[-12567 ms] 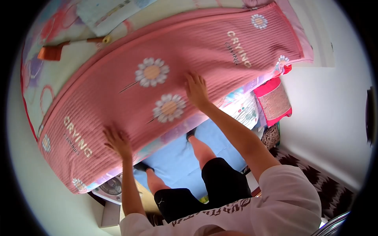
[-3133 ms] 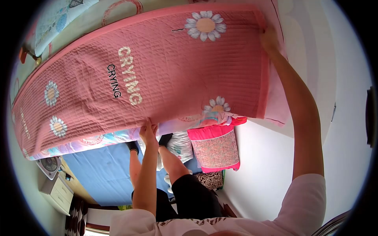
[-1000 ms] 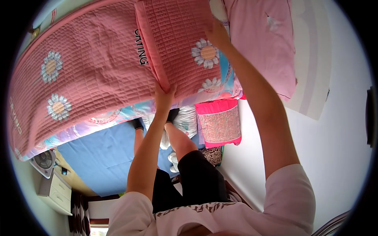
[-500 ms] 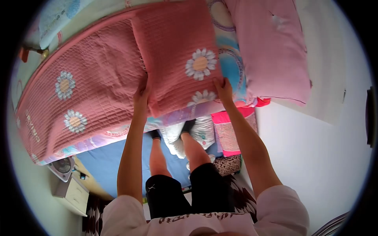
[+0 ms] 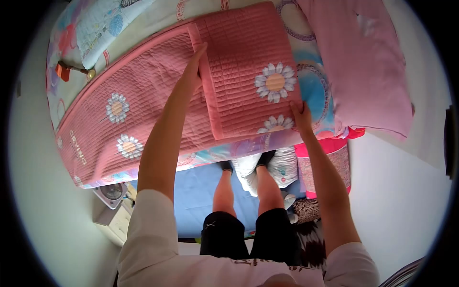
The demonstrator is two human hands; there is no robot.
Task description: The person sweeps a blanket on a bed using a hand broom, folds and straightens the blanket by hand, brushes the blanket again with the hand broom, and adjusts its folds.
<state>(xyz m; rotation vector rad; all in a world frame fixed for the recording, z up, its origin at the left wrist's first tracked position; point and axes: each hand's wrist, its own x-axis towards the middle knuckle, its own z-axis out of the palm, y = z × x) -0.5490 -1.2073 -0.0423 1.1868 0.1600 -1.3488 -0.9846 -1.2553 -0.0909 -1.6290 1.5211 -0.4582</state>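
Pink quilt [image 5: 155, 79]: on the bed [image 5: 163, 18], one end doubled back over the rest, its fold near your pink pillow [image 5: 368, 67].
Left hand [image 5: 197, 62]: on the turned-over hem [image 5: 210, 103] — I can't tell whether you grip it.
Right hand [image 5: 301, 115]: at the fold, thumb and fingertips apart; a pinch isn't clear.
Fold care: keep your side edges aligned, tension even — smooth creases outward.

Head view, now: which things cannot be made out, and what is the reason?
All in the head view:
Pink blanket: surface beneath its folded end, covered by the fold.
Left hand: whether it grips, some fingers hidden by the hand itself.
Pink pillow: far end, cut off by the upper edge.
Floral cushion: part of it, behind the right arm.
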